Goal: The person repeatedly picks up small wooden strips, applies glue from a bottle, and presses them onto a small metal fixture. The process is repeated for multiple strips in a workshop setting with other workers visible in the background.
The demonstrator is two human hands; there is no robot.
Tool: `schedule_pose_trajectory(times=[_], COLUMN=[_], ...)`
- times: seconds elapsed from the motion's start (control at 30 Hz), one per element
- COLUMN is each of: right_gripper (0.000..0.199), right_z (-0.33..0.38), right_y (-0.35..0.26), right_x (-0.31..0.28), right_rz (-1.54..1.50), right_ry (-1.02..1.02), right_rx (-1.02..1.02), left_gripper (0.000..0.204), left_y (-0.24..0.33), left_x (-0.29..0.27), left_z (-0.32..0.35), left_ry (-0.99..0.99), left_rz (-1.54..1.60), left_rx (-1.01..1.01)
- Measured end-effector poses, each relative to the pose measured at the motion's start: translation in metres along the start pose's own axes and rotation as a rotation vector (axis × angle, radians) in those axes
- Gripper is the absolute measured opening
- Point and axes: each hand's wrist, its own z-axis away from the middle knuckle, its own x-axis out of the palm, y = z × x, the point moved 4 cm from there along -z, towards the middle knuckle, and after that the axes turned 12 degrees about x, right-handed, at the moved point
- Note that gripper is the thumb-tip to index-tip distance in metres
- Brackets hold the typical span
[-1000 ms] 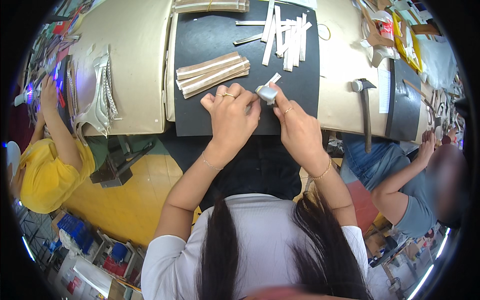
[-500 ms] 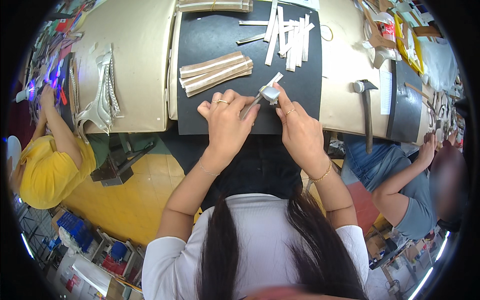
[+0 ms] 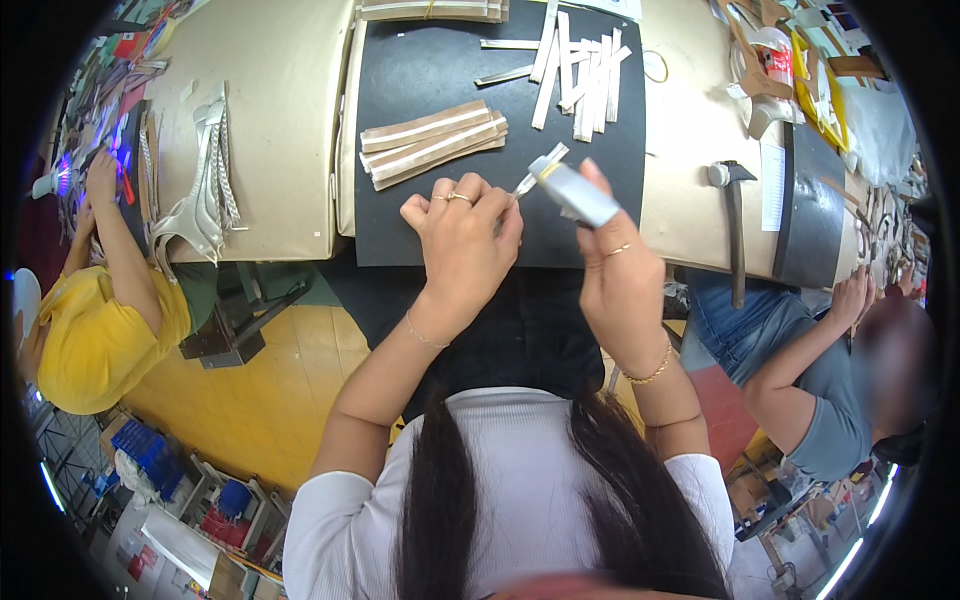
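Left hand (image 3: 465, 235) pinching a narrow pale strip (image 3: 527, 183) by its near end, right hand (image 3: 622, 280) gripping a flat grey piece (image 3: 582, 194) (kind unclear); the strip, above the black mat (image 3: 430, 75), seems light, bendable, best held by its edges

A narrow pale strip (image 3: 526, 185) slants beside a tilted silvery-grey piece (image 3: 580, 193).

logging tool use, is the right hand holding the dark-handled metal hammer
No, the dark-handled metal hammer lies on the beige tabletop, apart from the right hand.
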Motion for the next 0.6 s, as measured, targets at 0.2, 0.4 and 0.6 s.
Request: schedule_pose_trajectory(times=[0.2,0.4,0.6], right_gripper=[0.060,0.053,0.051], right_z=[-0.006,0.005,0.006], right_y=[0.006,0.006,0.011], right_x=[0.011,0.023,0.023], right_rz=[0.208,0.251,0.265], right_ry=[-0.158,-0.280,-0.255], right_rx=[0.062,0.104,0.115], left_gripper=[0.010,0.008,0.011], left_y=[0.002,0.001,-0.008], left_x=[-0.002,0.000,-0.007], left_z=[-0.001,0.003,0.015], left_ry=[-0.018,-0.057,-0.031], left_rz=[-0.013,-0.010,0.129], left_rx=[-0.012,-0.034,-0.136])
